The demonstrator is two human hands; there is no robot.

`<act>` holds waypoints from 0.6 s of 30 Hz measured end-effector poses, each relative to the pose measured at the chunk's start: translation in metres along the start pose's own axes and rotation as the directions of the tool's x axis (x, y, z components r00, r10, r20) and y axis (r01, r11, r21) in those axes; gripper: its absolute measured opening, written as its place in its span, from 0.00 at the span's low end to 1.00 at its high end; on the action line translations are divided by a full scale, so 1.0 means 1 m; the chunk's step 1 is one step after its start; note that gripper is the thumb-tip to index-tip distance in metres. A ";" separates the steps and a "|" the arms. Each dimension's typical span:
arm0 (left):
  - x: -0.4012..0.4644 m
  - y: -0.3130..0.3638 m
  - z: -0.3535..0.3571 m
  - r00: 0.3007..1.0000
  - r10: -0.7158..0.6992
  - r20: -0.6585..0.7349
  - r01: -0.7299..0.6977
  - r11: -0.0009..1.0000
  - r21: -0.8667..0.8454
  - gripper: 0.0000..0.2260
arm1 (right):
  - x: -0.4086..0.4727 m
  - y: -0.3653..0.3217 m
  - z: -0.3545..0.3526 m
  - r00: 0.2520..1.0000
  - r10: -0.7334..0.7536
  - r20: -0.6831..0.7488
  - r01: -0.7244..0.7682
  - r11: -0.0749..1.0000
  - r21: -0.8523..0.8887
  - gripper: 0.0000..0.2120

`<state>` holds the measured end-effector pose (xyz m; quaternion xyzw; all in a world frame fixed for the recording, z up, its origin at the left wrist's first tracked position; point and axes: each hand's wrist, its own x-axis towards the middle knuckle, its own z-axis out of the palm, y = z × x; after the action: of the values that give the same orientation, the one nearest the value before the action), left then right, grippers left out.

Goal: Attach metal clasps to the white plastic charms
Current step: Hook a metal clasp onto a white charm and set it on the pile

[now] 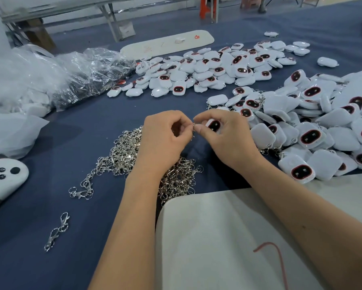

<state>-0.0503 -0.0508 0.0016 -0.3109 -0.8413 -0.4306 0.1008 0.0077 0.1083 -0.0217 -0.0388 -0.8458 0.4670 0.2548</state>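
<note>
In the head view, the left hand [165, 135] is pinching a clasp [193, 127] against the charm [214, 125] gripped in the right hand [222, 135], while clasped charms [314, 126] are piling up at right and many bare charms [207, 68] are waiting farther back.

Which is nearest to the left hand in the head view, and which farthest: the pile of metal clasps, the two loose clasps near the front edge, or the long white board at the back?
From the left hand:
1. Pile of metal clasps, directly under and beside the hand.
2. Two loose clasps, nearer the person, to the left.
3. Long white board, far back across the table.
</note>
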 end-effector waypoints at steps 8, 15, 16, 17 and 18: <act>-0.001 0.003 0.004 0.999 0.005 -0.050 -0.013 0.989 -0.146 0.05 | 0.001 0.001 -0.004 0.997 0.070 0.018 -0.073 0.970 0.233 0.08; -0.002 0.001 0.003 0.999 0.037 -0.027 -0.039 0.996 -0.078 0.05 | -0.002 0.001 -0.001 0.980 -0.184 -0.075 0.176 0.979 -0.098 0.06; -0.002 0.000 0.003 0.999 0.034 -0.017 -0.035 0.997 -0.067 0.06 | -0.002 0.000 -0.001 0.972 -0.226 -0.070 0.213 0.964 -0.160 0.06; -0.002 0.000 0.004 0.999 0.033 -0.009 -0.033 0.998 -0.055 0.06 | -0.003 -0.001 -0.002 0.964 -0.259 -0.067 0.240 0.949 -0.205 0.05; -0.002 0.000 0.004 1.000 0.030 -0.006 -0.030 0.999 -0.045 0.06 | -0.003 -0.002 -0.002 0.957 -0.282 -0.069 0.259 0.936 -0.238 0.05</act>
<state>-0.0484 -0.0484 -0.0022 -0.3244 -0.8264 -0.4487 0.1026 0.0117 0.1083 -0.0207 0.0255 -0.8766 0.3255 0.3535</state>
